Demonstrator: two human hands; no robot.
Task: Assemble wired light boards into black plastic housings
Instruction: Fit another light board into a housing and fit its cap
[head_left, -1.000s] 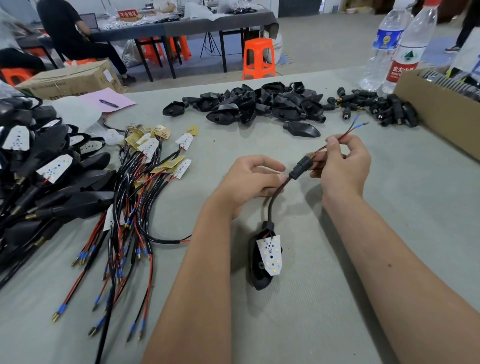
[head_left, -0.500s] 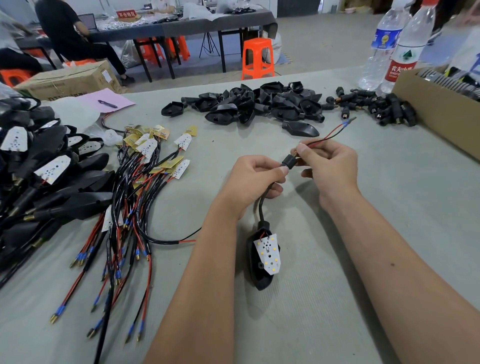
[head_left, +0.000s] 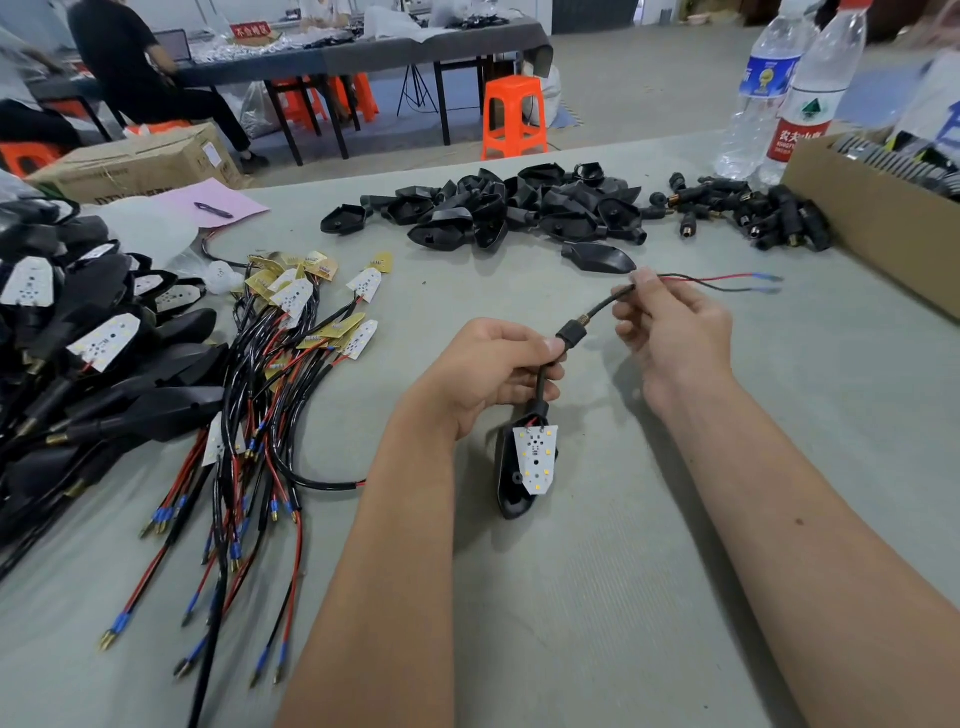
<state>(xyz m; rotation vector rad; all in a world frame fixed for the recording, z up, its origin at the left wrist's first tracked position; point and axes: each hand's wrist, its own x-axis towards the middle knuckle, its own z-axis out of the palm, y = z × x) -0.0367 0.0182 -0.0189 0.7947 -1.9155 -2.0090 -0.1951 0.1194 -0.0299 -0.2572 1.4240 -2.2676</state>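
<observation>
Black plastic housing (head_left: 511, 486) is seen in the head view, lying on the grey table (head_left: 649, 597) between the two forearms, with the white light board (head_left: 536, 458) resting on its upper part. Its black cable (head_left: 605, 304) is led up through a black collar (head_left: 570, 332), which is gripped by the curled fingers of the left hand (head_left: 491, 371). Further along, the cable is pinched by the right hand (head_left: 675, 327). Red and black wire ends (head_left: 727, 280) stick out beyond this hand.

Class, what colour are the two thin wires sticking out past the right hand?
One red, one black wire, blue-tipped; head view.
</observation>
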